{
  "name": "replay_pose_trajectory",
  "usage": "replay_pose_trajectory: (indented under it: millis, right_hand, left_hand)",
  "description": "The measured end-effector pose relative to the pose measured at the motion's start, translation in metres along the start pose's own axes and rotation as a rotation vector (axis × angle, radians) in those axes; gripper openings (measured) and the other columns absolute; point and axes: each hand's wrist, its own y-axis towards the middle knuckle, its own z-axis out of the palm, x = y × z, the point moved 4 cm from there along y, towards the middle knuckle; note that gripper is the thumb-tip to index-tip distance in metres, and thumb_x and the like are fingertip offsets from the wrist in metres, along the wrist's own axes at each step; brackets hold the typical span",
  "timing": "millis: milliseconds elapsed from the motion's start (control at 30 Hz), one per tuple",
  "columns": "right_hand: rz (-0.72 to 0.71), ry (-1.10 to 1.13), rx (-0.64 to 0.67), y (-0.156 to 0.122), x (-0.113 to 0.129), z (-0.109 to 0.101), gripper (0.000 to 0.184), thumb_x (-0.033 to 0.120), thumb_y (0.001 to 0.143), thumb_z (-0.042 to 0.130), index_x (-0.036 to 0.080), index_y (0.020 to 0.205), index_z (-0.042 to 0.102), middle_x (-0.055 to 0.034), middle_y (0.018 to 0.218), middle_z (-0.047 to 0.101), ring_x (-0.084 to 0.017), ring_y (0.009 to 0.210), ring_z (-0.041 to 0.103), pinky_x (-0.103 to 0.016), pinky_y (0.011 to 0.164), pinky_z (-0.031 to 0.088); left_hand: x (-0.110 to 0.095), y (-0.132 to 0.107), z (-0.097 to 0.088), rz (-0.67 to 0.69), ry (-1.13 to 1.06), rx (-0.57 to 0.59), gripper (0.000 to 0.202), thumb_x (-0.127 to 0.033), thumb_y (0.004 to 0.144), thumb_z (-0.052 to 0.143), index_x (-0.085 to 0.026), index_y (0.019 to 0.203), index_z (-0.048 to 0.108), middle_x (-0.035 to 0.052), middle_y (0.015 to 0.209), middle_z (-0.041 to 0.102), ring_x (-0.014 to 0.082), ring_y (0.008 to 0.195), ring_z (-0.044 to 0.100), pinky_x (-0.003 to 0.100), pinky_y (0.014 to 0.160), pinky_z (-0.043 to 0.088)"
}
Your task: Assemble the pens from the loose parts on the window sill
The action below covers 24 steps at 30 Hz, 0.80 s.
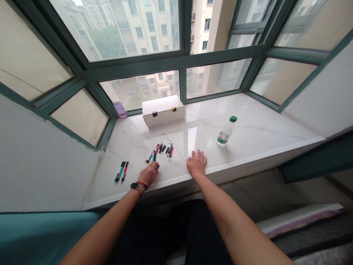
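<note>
- White marble-patterned windowsill (261, 125), green-framed windows (138, 65) above.
- Left hand (149, 173) pinches a small black pen part (157, 167) beside scattered black, teal and red plastic pieces (164, 148).
- Right hand (196, 163) lies palm-down, fingers spread, perhaps for support.
- Slim teal and red pens (125, 171) lie left, probably kept separate.
- 1 clear, green-capped plastic bottle (226, 130); I can't read its label (223, 137).

White box (163, 114): inside hidden. Just left of it, purple item (120, 110) blurred into blocks. Nearer than box, loose pen parts (163, 148), smallest too tiny to identify. Nearer still, left hand (149, 173) masks its own grip; possibly a pen piece. Right of box, bottle label (223, 137) illegible. Left forearm (106, 222), right forearm (234, 217): cut off by bottom edge.
</note>
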Motion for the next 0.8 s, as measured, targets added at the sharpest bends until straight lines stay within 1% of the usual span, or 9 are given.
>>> replay_pose_trajectory:
  millis: [67,133,200,300,367,433,533,700,800]
  right_hand:
    - [0.008,-0.006,-0.008,0.0,0.0,0.0,0.052,0.037,0.091,0.033,0.019,0.139,0.043,-0.0135,0.152,0.025,-0.032,0.141,0.015,-0.052,0.109,0.009]
    - [0.013,-0.014,-0.023,0.0,-0.001,0.001,0.051,0.037,0.091,0.034,0.019,0.138,0.043,-0.0132,0.152,0.025,-0.032,0.14,0.016,-0.052,0.109,0.01]
    - [0.008,-0.02,-0.038,0.0,-0.001,0.003,0.051,0.037,0.091,0.034,0.019,0.138,0.044,-0.0133,0.152,0.026,-0.032,0.14,0.017,-0.051,0.109,0.01]
    - [-0.001,-0.031,-0.038,0.001,-0.001,0.004,0.051,0.037,0.091,0.033,0.018,0.138,0.044,-0.0137,0.152,0.026,-0.032,0.139,0.017,-0.052,0.109,0.01]
    - [-0.003,-0.036,-0.024,0.001,-0.001,0.005,0.052,0.037,0.092,0.032,0.018,0.138,0.043,-0.0139,0.152,0.025,-0.032,0.14,0.017,-0.052,0.109,0.01]
    - [-0.006,-0.038,-0.016,0.001,-0.001,0.005,0.052,0.038,0.092,0.031,0.018,0.138,0.042,-0.014,0.152,0.025,-0.032,0.14,0.016,-0.052,0.108,0.01]
    - [-0.004,-0.043,-0.033,0.001,-0.001,0.006,0.051,0.038,0.092,0.032,0.019,0.138,0.043,-0.0138,0.152,0.026,-0.032,0.139,0.017,-0.051,0.108,0.01]
    - [-0.005,-0.07,-0.052,0.0,0.0,0.006,0.05,0.037,0.092,0.034,0.019,0.138,0.044,-0.0134,0.151,0.028,-0.031,0.139,0.018,-0.05,0.108,0.011]
    - [0.001,-0.08,-0.059,0.0,0.0,0.008,0.05,0.036,0.092,0.034,0.019,0.137,0.044,-0.0137,0.15,0.029,-0.031,0.138,0.019,-0.05,0.108,0.012]
  left_hand:
    - [0.014,-0.008,-0.001,-0.096,-0.065,-0.066,0.025,-0.031,0.091,0.041,-0.023,0.112,0.051,0.0042,0.101,0.065,0.0159,0.083,0.063,0.026,0.073,0.046]
    - [0.028,-0.017,0.0,-0.177,-0.094,-0.101,0.027,-0.035,0.092,0.039,-0.022,0.113,0.051,0.0032,0.089,0.066,0.0164,0.078,0.064,0.026,0.071,0.046]
    - [0.038,-0.025,0.001,-0.224,-0.07,-0.096,0.029,-0.039,0.094,0.035,-0.022,0.108,0.054,0.0032,0.082,0.067,0.0173,0.076,0.064,0.026,0.069,0.043]
    - [0.047,-0.035,0.003,-0.248,0.011,-0.055,0.035,-0.043,0.096,0.029,-0.023,0.098,0.058,0.0043,0.08,0.067,0.0179,0.076,0.063,0.025,0.065,0.039]
    - [0.05,-0.039,0.003,-0.25,0.051,-0.028,0.039,-0.045,0.096,0.026,-0.023,0.097,0.058,0.0042,0.079,0.067,0.0177,0.074,0.063,0.025,0.062,0.035]
    - [0.05,-0.041,0.004,-0.242,0.07,-0.009,0.04,-0.046,0.097,0.025,-0.024,0.101,0.057,0.0039,0.082,0.068,0.0173,0.074,0.062,0.025,0.06,0.034]
    - [0.049,-0.042,0.005,-0.25,0.089,-0.012,0.04,-0.047,0.097,0.024,-0.025,0.108,0.056,0.0038,0.088,0.068,0.0169,0.077,0.062,0.025,0.061,0.033]
    - [0.047,-0.046,0.008,-0.321,0.089,-0.106,0.04,-0.042,0.097,0.024,-0.022,0.114,0.055,0.0065,0.089,0.068,0.0195,0.081,0.062,0.026,0.062,0.035]
    - [0.046,-0.052,0.009,-0.299,0.04,-0.185,0.039,-0.04,0.097,0.027,-0.022,0.115,0.057,0.0071,0.092,0.068,0.0197,0.085,0.061,0.026,0.066,0.038]
